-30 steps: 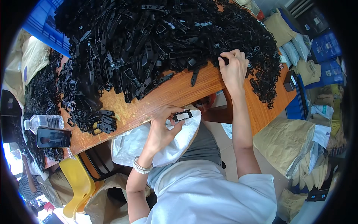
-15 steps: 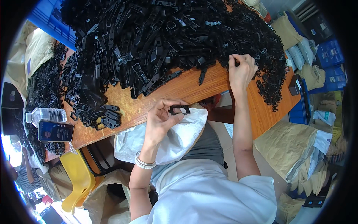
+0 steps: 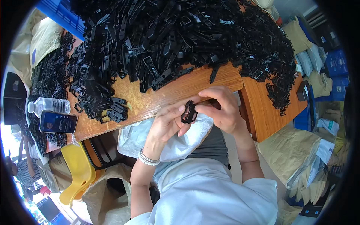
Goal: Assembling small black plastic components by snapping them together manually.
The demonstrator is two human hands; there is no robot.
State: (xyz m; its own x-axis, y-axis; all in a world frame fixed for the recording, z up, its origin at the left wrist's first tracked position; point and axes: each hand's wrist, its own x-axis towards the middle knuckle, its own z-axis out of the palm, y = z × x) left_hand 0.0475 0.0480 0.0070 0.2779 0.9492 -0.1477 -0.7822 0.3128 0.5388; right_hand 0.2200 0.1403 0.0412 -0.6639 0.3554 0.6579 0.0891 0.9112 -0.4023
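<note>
Between my two hands, just off the table's front edge, is a small black plastic part (image 3: 189, 112) with an open frame shape. My left hand (image 3: 167, 122) is closed on it, the thumb along its left side. From the right, my right hand (image 3: 222, 110) reaches in with thumb and forefinger at the part's right edge; whether a smaller piece sits between those fingertips I cannot make out. A white sack (image 3: 142, 135) lies over my lap below the hands. Beyond them, a large heap of black plastic parts (image 3: 168, 39) covers much of the wooden table (image 3: 142, 99).
A clear bottle (image 3: 50, 106) and a phone (image 3: 59, 122) lie at the table's left. A small group of black parts (image 3: 117, 110) sits near the front edge. A yellow chair (image 3: 78, 170) stands lower left, brown sacks (image 3: 290, 150) at the right, a blue crate (image 3: 62, 17) at far left.
My right hand has come from the heap at the far right back to my left hand. The black part in my left hand has turned from lying sideways to more upright.
</note>
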